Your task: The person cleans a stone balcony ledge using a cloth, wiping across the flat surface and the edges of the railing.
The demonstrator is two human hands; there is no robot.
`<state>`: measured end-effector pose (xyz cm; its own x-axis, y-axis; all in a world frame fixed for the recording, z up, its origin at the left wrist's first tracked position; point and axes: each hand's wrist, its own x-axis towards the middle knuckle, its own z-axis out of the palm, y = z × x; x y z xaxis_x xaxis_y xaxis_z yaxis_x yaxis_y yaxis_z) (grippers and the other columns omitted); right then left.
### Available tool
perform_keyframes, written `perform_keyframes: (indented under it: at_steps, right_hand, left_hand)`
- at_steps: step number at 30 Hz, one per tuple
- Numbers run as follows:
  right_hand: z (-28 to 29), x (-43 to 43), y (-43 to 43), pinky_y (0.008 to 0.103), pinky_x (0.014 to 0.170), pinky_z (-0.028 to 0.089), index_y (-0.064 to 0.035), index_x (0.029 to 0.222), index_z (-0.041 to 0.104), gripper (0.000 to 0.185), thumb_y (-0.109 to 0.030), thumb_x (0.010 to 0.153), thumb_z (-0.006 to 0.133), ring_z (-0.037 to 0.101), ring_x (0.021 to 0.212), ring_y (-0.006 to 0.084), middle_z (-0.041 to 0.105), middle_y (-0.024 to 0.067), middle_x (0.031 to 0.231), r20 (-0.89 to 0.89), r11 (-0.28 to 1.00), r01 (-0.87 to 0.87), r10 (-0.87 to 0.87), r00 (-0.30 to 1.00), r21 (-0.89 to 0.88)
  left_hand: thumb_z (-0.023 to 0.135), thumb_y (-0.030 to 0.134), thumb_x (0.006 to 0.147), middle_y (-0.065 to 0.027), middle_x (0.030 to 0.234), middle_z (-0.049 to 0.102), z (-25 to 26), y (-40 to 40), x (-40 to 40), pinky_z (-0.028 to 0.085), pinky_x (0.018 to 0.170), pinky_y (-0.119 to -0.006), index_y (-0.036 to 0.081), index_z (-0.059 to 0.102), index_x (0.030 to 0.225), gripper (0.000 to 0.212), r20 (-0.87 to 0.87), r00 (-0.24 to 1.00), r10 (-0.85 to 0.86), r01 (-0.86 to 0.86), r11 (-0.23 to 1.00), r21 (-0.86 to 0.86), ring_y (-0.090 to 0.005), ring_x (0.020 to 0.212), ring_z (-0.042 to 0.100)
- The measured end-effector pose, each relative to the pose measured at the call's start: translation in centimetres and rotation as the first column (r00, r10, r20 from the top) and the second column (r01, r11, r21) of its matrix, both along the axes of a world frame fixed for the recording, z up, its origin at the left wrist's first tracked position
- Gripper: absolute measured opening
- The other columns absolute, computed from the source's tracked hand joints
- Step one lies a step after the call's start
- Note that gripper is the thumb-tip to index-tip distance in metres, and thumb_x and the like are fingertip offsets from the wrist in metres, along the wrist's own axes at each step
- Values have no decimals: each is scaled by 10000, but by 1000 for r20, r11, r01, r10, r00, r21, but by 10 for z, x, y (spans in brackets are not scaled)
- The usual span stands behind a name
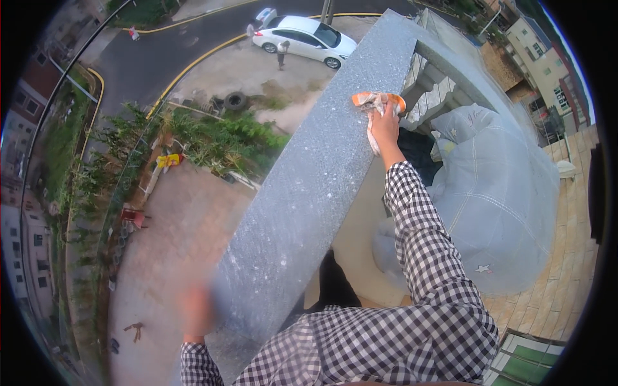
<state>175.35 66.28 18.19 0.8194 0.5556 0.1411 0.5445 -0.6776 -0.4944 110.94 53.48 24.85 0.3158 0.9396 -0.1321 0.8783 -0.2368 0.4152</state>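
A speckled grey stone parapet ledge runs slantwise from the lower middle to the top. My right hand grips an orange-backed brush or shoe-like object together with a pale, crumpled cloth; both rest on the ledge near its inner edge. What exactly the orange object is cannot be told. My left hand is a blur at the ledge's outer edge, lower left; its fingers cannot be made out. Both arms wear black-and-white checked sleeves.
A large grey fabric cover bulges at the right, beside corrugated sheets. Past the ledge is a drop to a paved yard with plants, a tyre, a white car and a standing person. A tiled wall lies right.
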Motion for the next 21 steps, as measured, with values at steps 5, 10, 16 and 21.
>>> perform_keyframes:
  at_steps: [5, 10, 16, 21]
  right_hand:
    - [12, 20, 12, 524, 1016, 362, -208, 1455, 354, 624, -401, 901, 565, 439, 1227, 474, 442, 269, 1343, 199, 992, -8, 33, 979, -124]
    - [27, 3, 7, 566, 1036, 292, -9, 1420, 291, 724, -354, 877, 624, 365, 1227, 520, 417, 286, 1302, 351, 971, -133, 197, 916, -198]
    - [25, -51, -24, 510, 1118, 215, -17, 1372, 434, 611, -372, 896, 578, 346, 1312, 445, 457, 238, 1375, 336, 882, -377, 459, 822, -281]
    - [28, -132, -50, 524, 1095, 255, 1, 1361, 449, 613, -349, 879, 595, 358, 1304, 456, 438, 242, 1386, 321, 697, -671, 715, 622, -252]
  left_hand:
    - [560, 174, 883, -149, 1038, 604, -6, -4, 10, 465, 753, -474, 62, 580, 1145, 286, -429, 891, -149, 102, 986, -130, -302, 889, 601]
    - [560, 191, 895, -160, 980, 613, -15, -12, 8, 468, 731, -485, 60, 583, 1117, 259, -350, 933, -80, 121, 988, 97, -320, 832, 603]
    - [551, 174, 908, -155, 933, 617, -8, -14, 25, 475, 670, -454, 50, 587, 1093, 226, -301, 952, -52, 112, 976, 188, -312, 805, 605]
    - [546, 155, 910, -161, 923, 613, -14, -16, 22, 484, 665, -436, 41, 605, 1053, 192, -92, 995, 45, -35, 993, 109, -304, 810, 602]
